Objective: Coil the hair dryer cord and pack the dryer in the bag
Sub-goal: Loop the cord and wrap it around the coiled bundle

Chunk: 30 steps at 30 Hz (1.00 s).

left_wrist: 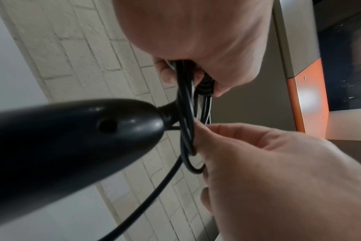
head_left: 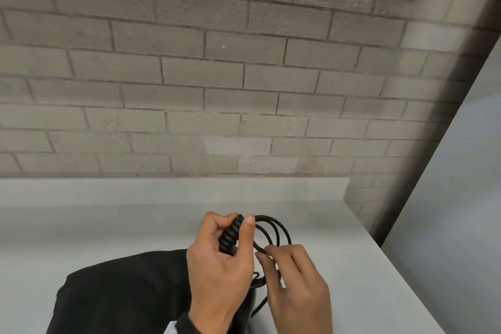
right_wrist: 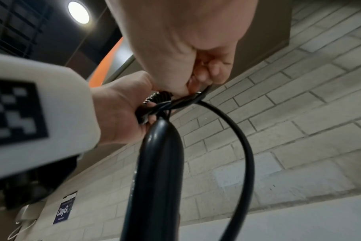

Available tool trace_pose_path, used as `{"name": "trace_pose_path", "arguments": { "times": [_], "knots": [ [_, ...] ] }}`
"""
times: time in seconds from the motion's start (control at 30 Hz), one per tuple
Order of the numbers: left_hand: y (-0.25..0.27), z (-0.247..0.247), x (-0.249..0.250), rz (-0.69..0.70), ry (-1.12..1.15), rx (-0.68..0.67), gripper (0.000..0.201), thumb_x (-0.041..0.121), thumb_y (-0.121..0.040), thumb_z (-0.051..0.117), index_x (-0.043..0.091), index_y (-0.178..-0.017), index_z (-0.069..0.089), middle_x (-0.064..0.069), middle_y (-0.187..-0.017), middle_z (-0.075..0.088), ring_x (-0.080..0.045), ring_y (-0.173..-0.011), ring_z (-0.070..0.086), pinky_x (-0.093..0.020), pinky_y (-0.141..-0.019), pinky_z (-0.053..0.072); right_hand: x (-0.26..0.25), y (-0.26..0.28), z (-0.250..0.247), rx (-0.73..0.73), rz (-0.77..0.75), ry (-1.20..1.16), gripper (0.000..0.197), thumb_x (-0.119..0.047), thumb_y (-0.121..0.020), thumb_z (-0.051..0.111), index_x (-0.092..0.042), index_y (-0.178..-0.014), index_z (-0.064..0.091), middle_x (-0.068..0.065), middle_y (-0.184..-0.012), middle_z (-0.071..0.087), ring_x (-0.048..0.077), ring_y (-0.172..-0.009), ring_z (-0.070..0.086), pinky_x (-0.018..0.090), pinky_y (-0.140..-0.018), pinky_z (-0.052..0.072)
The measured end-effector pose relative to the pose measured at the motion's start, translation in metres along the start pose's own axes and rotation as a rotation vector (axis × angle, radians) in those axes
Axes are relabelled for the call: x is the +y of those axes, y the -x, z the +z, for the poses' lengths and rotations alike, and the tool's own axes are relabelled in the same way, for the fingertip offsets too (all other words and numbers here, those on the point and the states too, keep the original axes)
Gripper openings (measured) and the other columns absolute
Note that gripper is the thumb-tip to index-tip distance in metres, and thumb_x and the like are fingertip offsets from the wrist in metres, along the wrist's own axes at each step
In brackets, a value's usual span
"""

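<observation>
The black hair dryer cord is gathered into a few loops above the white table. My left hand grips the ribbed black cord sleeve together with the top of the loops. My right hand pinches the lower right side of the loops. The dryer hangs just below both hands, mostly hidden; its black handle fills the left wrist view, with the cord running from its end. The black bag lies flat on the table, left of my hands.
A pale brick wall stands right behind the table. A white panel borders the table's right edge. In the right wrist view a white tracker box sits on my left wrist.
</observation>
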<state>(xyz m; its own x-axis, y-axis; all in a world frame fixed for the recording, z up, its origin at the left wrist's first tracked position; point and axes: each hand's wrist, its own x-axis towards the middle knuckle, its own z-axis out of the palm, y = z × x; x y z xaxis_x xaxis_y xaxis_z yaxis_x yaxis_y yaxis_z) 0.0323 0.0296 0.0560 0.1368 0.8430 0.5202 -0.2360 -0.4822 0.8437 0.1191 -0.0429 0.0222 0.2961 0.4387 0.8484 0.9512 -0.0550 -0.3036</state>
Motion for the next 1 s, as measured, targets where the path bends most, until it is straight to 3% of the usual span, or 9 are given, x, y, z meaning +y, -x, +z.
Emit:
{"name": "trace_pose_path", "arguments": {
  "times": [0.13,0.3,0.4,0.47,0.53,0.63,0.77,0.87,1.0],
  "knots": [
    [0.004,0.003,-0.001,0.035,-0.011,0.026,0.027,0.048,-0.081,0.072,0.024,-0.080,0.060,0.007,-0.069,0.067,-0.010,-0.051,0.060,-0.020,-0.049,0.050,-0.008,-0.002,-0.002,-0.104,0.077,0.017,0.023,-0.030,-0.089,0.056,-0.016,-0.091,0.075,-0.002,-0.078,0.058,0.012,-0.049,0.049,0.023,-0.041,0.042],
    [-0.002,-0.001,-0.007,0.167,-0.056,0.014,0.021,0.046,-0.081,0.065,0.032,-0.096,0.063,0.013,-0.080,0.069,-0.011,-0.060,0.065,-0.017,-0.055,0.053,-0.013,-0.016,-0.016,-0.352,0.438,-0.300,0.019,-0.027,-0.091,0.061,-0.032,-0.073,0.064,-0.014,-0.074,0.055,0.003,-0.067,0.055,0.008,-0.058,0.040],
    [-0.007,-0.005,-0.010,0.261,-0.125,-0.036,0.022,0.039,-0.087,0.063,0.026,-0.105,0.066,0.013,-0.085,0.068,-0.010,-0.061,0.065,-0.019,-0.057,0.054,-0.010,-0.040,-0.036,-0.593,0.699,-0.603,0.022,-0.030,-0.091,0.064,-0.024,-0.070,0.067,-0.010,-0.062,0.053,0.004,-0.059,0.047,0.015,-0.062,0.040],
    [-0.008,-0.007,-0.011,0.301,-0.142,-0.057,0.020,0.043,-0.090,0.062,0.028,-0.103,0.066,0.013,-0.083,0.067,-0.008,-0.061,0.065,-0.021,-0.055,0.053,-0.006,-0.054,-0.048,-0.701,0.886,-0.899,0.024,-0.033,-0.087,0.065,-0.018,-0.069,0.067,0.001,-0.067,0.053,0.012,-0.062,0.048,0.023,-0.065,0.043],
    [-0.009,-0.008,-0.009,0.340,-0.146,-0.078,0.022,0.049,-0.093,0.058,0.029,-0.101,0.064,0.014,-0.081,0.066,-0.007,-0.059,0.064,-0.020,-0.052,0.051,-0.001,-0.065,-0.057,-0.759,1.021,-1.153,0.024,-0.029,-0.083,0.066,-0.010,-0.070,0.063,0.007,-0.071,0.052,0.018,-0.065,0.048,0.028,-0.063,0.042],
    [-0.009,-0.007,-0.007,0.385,-0.169,-0.122,0.023,0.051,-0.094,0.056,0.030,-0.100,0.063,0.013,-0.076,0.065,-0.008,-0.052,0.061,-0.027,-0.046,0.049,0.003,-0.068,-0.061,-0.791,1.120,-1.288,0.033,-0.031,-0.088,0.062,-0.013,-0.063,0.052,0.004,-0.065,0.043,0.019,-0.062,0.045,0.029,-0.057,0.038],
    [-0.009,-0.005,-0.009,0.353,-0.132,-0.145,0.022,0.051,-0.092,0.058,0.031,-0.100,0.062,0.014,-0.080,0.067,-0.007,-0.058,0.064,-0.025,-0.050,0.052,0.001,-0.053,-0.057,-0.729,0.846,-1.198,0.026,-0.028,-0.080,0.071,-0.016,-0.064,0.055,0.003,-0.067,0.052,0.016,-0.063,0.047,0.027,-0.061,0.043],
    [-0.010,-0.007,-0.008,0.347,-0.129,-0.140,0.016,0.043,-0.089,0.062,0.031,-0.100,0.062,0.014,-0.086,0.068,-0.006,-0.067,0.066,-0.016,-0.056,0.051,-0.001,-0.026,-0.050,-0.630,0.569,-0.827,0.017,-0.011,-0.079,0.072,-0.021,-0.076,0.059,0.001,-0.082,0.065,0.014,-0.075,0.060,0.026,-0.076,0.051],
    [-0.006,-0.010,-0.008,0.374,-0.145,-0.152,0.024,0.052,-0.092,0.058,0.030,-0.101,0.062,0.015,-0.084,0.068,-0.006,-0.061,0.066,-0.021,-0.051,0.052,-0.006,-0.001,-0.044,-0.493,0.411,-0.518,0.020,-0.014,-0.084,0.065,-0.034,-0.086,0.060,-0.006,-0.084,0.065,0.017,-0.084,0.063,0.025,-0.080,0.053]
  ]
}}
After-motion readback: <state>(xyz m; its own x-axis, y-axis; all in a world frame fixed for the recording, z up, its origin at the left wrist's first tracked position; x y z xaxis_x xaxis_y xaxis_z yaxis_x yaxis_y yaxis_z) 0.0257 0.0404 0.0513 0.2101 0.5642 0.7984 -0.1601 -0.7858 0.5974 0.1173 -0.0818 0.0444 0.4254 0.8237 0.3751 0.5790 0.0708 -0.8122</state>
